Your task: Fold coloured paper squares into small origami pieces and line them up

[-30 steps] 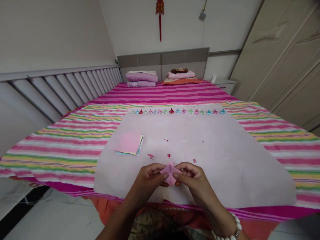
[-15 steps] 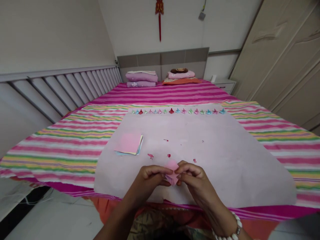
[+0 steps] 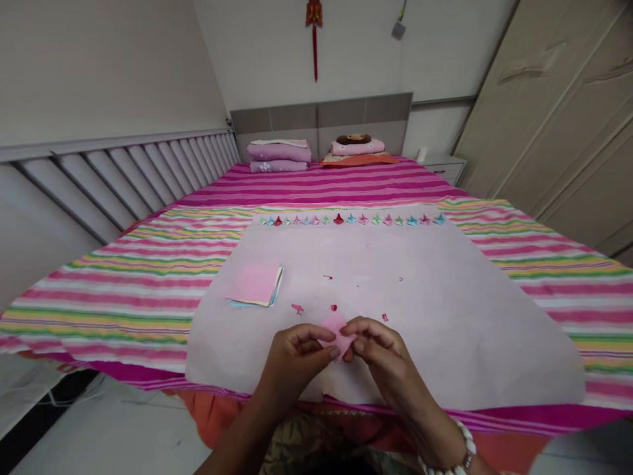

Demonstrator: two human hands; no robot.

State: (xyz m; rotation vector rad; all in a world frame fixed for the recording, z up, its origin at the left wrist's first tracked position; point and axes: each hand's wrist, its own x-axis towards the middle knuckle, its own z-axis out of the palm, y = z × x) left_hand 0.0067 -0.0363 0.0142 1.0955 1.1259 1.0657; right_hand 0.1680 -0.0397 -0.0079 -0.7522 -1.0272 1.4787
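Observation:
Between my two hands is a pink folded origami paper [image 3: 334, 322], held just above the white sheet [image 3: 435, 316]. My left hand [image 3: 299, 356] pinches its left side, thumb in front and fingers behind. With a bead bracelet on the wrist, my right hand [image 3: 383, 349] grips the right edge between thumb and fingers. The fingers hide part of the folds. Left of the hands lies a stack of square coloured papers [image 3: 253, 284], pink on top. Along the far edge of the sheet runs a row of small folded paper pieces [image 3: 338, 219] in several colours.
Small red scraps [image 3: 297, 309] lie scattered on the sheet beyond my hands. The sheet rests on a bed with a striped cover [image 3: 138, 277]. Folded bedding [image 3: 279, 153] stands by the headboard [image 3: 297, 119]. A slatted rail [image 3: 163, 168] runs along the left side.
The pink paper has been turned or refolded: the notched lower folds no longer show and a smoother face is visible. My left thumb has moved lower across its front.

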